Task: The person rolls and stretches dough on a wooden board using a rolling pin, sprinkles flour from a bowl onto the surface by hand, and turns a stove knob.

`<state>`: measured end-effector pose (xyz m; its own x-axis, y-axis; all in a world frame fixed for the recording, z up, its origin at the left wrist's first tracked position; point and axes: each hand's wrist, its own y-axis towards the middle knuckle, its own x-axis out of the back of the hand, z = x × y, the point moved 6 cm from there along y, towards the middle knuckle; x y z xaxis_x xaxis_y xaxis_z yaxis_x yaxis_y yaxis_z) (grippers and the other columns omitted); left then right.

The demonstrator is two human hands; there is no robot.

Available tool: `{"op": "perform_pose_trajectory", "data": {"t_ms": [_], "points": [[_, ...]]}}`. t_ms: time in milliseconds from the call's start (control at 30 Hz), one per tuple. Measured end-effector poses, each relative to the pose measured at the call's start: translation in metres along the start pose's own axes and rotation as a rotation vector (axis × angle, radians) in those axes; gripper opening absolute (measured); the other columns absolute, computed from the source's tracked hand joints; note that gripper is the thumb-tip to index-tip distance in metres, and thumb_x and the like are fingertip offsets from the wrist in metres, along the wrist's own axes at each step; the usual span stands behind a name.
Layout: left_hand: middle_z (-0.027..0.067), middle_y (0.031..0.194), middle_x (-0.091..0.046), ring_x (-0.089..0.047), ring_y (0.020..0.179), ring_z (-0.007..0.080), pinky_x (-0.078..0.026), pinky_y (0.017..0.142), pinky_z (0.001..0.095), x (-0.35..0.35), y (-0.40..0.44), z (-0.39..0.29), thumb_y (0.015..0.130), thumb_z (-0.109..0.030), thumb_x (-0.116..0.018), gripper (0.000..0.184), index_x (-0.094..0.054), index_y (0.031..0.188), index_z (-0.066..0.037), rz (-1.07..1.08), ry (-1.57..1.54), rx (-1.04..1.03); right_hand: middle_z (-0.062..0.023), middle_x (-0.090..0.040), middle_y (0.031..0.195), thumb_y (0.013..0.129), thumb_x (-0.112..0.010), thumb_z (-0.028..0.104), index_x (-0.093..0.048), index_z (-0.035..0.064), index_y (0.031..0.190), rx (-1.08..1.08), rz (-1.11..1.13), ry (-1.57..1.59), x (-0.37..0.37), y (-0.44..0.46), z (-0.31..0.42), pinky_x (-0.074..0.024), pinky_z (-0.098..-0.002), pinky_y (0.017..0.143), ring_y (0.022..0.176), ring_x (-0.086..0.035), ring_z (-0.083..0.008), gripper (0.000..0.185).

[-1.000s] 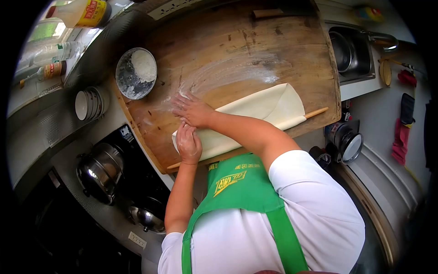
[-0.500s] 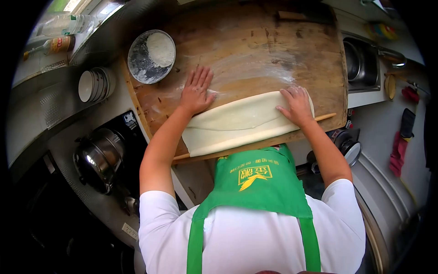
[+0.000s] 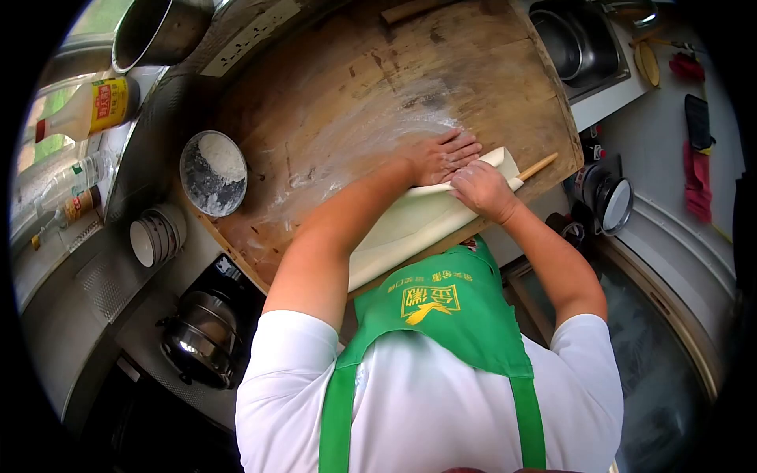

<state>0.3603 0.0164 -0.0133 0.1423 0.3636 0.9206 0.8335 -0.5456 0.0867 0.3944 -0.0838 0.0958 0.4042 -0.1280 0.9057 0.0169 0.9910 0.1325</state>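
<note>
Reaching to dough (image 3: 422, 217), hands (image 3: 443, 159) (image 3: 483, 191) close together, left outstretched, right apparently curled.

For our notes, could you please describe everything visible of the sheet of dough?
The sheet of dough is pale cream and smooth, lying slantwise on the wooden board, along its near side. Its near edge looks wrapped around a rolling pin, whose tip protrudes at right. The right hand touches it near its right end; the left hand lies beside it, contact unclear. The left arm hides its left end.
</note>
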Motion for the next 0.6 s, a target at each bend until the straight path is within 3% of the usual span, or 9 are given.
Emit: {"op": "perform_pose_trajectory", "data": {"t_ms": [100, 167, 300, 367, 433, 500, 533, 600], "points": [[0.0104, 0.173, -0.024, -0.017, 0.161, 0.0322, -0.007, 0.132, 0.052, 0.031, -0.012, 0.003, 0.104, -0.043, -0.047, 0.063, -0.04, 0.162, -0.021, -0.008, -0.138, 0.112, -0.0049, -0.066, 0.092, 0.082, -0.079, 0.025, -0.065, 0.0125, 0.098, -0.054, -0.01, -0.024, 0.0, -0.005, -0.005, -0.0522, -0.0414, 0.095, 0.093, -0.065, -0.0247, 0.025], [0.0116, 0.172, -0.028, -0.019, 0.16, 0.0357, -0.01, 0.13, 0.0541, 0.058, -0.058, 0.024, 0.101, -0.043, -0.052, 0.061, -0.046, 0.158, -0.023, -0.11, -0.014, 0.499, -0.0045, -0.067, 0.093, 0.084, -0.078, 0.024, -0.066, 0.0123, 0.101, -0.058, -0.033, -0.04, -0.003, 0.0, -0.009, -0.052, -0.0415, 0.096, 0.094, -0.066, -0.0238, 0.024], [0.0141, 0.171, -0.031, -0.021, 0.159, 0.038, -0.011, 0.13, 0.0536, 0.062, -0.188, 0.014, 0.1, -0.036, -0.052, 0.061, -0.047, 0.158, -0.021, -0.1, 0.056, 0.866, -0.0047, -0.069, 0.097, 0.089, -0.075, 0.018, -0.067, 0.0117, 0.105, -0.094, -0.107, 0.004, -0.018, 0.019, -0.024, -0.0521, -0.0421, 0.098, 0.097, -0.067, -0.0244, 0.019], [0.0104, 0.171, -0.031, -0.021, 0.16, 0.0353, -0.013, 0.129, 0.0545, 0.05, -0.258, -0.007, 0.1, -0.035, -0.05, 0.061, -0.046, 0.159, -0.021, -0.088, 0.106, 0.986, -0.0057, -0.071, 0.099, 0.089, -0.074, 0.017, -0.068, 0.0106, 0.106, -0.138, -0.119, -0.015, -0.026, 0.024, -0.033, -0.0522, -0.0428, 0.098, 0.101, -0.068, -0.0263, 0.019], [0.0126, 0.17, -0.032, -0.024, 0.158, 0.0379, -0.016, 0.128, 0.056, 0.043, -0.32, -0.036, 0.098, -0.032, -0.051, 0.061, -0.048, 0.157, -0.015, -0.094, 0.147, 1.068, -0.0093, -0.071, 0.108, 0.089, -0.073, 0.015, -0.068, 0.0096, 0.114, -0.158, -0.078, 0.006, -0.029, 0.019, -0.033, -0.0508, -0.0439, 0.103, 0.109, -0.067, -0.0299, 0.026], [0.0145, 0.17, -0.032, -0.026, 0.157, 0.0394, -0.017, 0.128, 0.0564, 0.029, -0.371, -0.07, 0.098, -0.032, -0.053, 0.062, -0.048, 0.157, -0.012, -0.083, 0.157, 1.122, -0.0131, -0.068, 0.124, 0.088, -0.074, 0.018, -0.066, 0.0089, 0.124, -0.313, -0.111, 0.031, -0.022, 0.008, -0.034, -0.0462, -0.0466, 0.111, 0.124, -0.061, -0.0337, 0.037], [0.0165, 0.169, -0.032, -0.027, 0.156, 0.041, -0.019, 0.127, 0.0569, 0.028, -0.382, -0.087, 0.097, -0.031, -0.054, 0.064, -0.047, 0.156, -0.009, -0.069, 0.167, 1.16, -0.0131, -0.068, 0.124, 0.088, -0.074, 0.018, -0.066, 0.0089, 0.124, -0.303, -0.105, 0.033, -0.02, -0.002, -0.027, -0.0462, -0.0466, 0.111, 0.124, -0.061, -0.0337, 0.037], [0.0185, 0.169, -0.032, -0.028, 0.155, 0.0428, -0.02, 0.126, 0.0577, 0.025, -0.385, -0.118, 0.096, -0.031, -0.055, 0.065, -0.047, 0.156, -0.007, -0.118, 0.124, 1.219, -0.0148, -0.06, 0.142, 0.088, -0.076, 0.023, -0.064, 0.0101, 0.132, -0.275, -0.117, -0.019, -0.018, -0.029, -0.014, -0.0385, -0.0509, 0.118, 0.138, -0.052, -0.0363, 0.048]]}}
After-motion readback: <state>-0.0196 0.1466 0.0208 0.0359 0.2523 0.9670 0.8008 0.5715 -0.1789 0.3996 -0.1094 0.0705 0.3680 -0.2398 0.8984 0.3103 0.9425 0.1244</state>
